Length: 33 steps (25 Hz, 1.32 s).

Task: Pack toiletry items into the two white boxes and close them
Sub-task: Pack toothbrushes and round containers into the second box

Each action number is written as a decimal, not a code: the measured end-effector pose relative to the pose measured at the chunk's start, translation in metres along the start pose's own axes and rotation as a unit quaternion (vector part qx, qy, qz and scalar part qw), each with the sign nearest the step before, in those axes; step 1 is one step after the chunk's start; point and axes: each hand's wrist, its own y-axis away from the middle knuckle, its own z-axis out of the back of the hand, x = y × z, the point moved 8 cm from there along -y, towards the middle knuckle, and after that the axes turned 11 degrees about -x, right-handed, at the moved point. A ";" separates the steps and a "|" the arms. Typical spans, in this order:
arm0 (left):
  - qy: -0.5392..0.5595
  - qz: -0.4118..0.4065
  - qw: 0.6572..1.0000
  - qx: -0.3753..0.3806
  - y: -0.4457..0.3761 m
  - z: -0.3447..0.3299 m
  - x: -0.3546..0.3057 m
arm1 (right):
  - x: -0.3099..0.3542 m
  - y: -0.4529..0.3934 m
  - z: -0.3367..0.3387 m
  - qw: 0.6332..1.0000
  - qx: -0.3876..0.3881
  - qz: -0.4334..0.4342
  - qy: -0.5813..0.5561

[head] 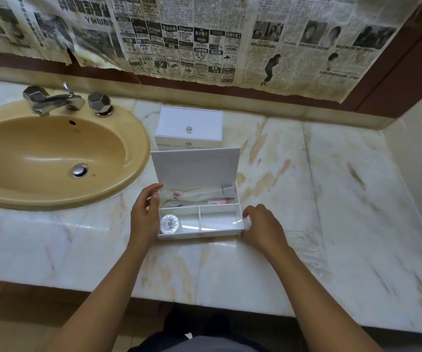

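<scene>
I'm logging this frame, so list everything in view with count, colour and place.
Open box: one, white, lid raised, counter front centre.
Closed box: one, white, clear knob on lid, behind the open box.
Round packet: one, white, front left compartment.
Long sachet: one, pale, rear compartment.
Small tube: one, red and white, rear compartment.
Basin: one, tan, left.
Tap: one, chrome, behind the basin.
Counter: one, pale marble.
Newspaper: sheets, black and white, on the wall.
Left hand: on the open box's left side.
Right hand: grips a small white item at the right corner.
</scene>
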 end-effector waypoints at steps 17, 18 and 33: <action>-0.005 0.011 1.000 -0.003 0.000 0.001 0.002 | 0.045 -0.006 0.067 0.996 -0.090 0.027 -0.003; -0.004 0.014 1.000 -0.003 0.000 0.001 0.002 | 0.059 -0.004 0.072 0.994 -0.101 0.044 -0.019; 0.008 0.015 1.000 -0.003 -0.002 0.001 0.002 | 0.167 0.009 -0.016 0.965 0.059 0.203 0.157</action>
